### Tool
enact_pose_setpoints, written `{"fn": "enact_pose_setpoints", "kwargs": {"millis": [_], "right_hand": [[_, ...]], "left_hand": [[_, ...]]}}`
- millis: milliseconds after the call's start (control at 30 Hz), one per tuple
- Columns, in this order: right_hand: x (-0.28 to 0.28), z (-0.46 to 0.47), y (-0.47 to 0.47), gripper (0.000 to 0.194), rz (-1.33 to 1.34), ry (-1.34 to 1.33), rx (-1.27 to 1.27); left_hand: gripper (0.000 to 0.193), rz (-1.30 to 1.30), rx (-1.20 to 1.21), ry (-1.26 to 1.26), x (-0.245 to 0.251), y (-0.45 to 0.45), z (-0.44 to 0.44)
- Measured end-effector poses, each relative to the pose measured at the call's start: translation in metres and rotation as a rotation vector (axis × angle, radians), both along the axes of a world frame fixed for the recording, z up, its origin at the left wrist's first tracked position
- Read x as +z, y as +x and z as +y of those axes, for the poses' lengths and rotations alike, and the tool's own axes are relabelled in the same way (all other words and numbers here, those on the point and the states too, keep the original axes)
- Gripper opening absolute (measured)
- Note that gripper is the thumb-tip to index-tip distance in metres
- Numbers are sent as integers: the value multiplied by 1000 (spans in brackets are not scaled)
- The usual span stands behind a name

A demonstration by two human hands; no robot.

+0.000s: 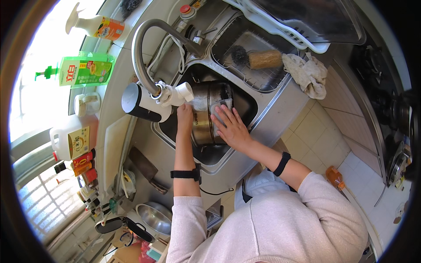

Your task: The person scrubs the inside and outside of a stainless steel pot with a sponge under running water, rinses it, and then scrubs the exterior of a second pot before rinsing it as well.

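A brownish metal Supor pot [201,132] lies on its side in the sink basin [245,113], its base blackened in places. My left hand [185,115] grips the pot's left edge; the fingertips are partly hidden beneath the faucet's white filter unit [176,93]. My right hand [233,127] presses a thin greyish pad [217,107] flat against the pot's side, fingers spread over it. What looks like running water from the filter unit falls on the pot near my left hand.
The curved faucet [139,49] arches over the basin. A second basin holds a wire rack, a steel-wool ball [239,55] and a loofah scrubber [265,59]. A rag [307,74] hangs over the counter edge. A cleaver [143,163] and a metal bowl [155,215] lie left; bottles [87,70] line the sill.
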State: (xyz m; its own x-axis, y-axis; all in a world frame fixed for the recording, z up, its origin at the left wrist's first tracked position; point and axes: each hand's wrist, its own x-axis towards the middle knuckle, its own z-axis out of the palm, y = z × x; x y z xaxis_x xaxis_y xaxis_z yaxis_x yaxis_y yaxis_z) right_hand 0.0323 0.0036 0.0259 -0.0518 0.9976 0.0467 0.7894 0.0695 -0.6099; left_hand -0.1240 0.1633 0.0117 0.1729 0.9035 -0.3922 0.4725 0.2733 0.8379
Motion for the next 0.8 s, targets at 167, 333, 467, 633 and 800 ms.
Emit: {"fn": "enact_pose_setpoints", "kwargs": {"millis": [167,333,467,633,800], "right_hand": [[6,0,5,59,32,117,3],[9,11,9,58,25,124,51],[5,14,0,56,-142,273,219],[-6,58,-37,52,-69,436,383],[-10,112,-76,48,-44,245,120]], "left_hand": [[36,-27,79,19,4,-2,-26],[42,-165,197,88,11,-8,-85],[47,-124,285,-2,2,-26,-117],[57,-114,346,-10,-14,-53,-126],[58,-19,326,6,-12,-58,-122]]}}
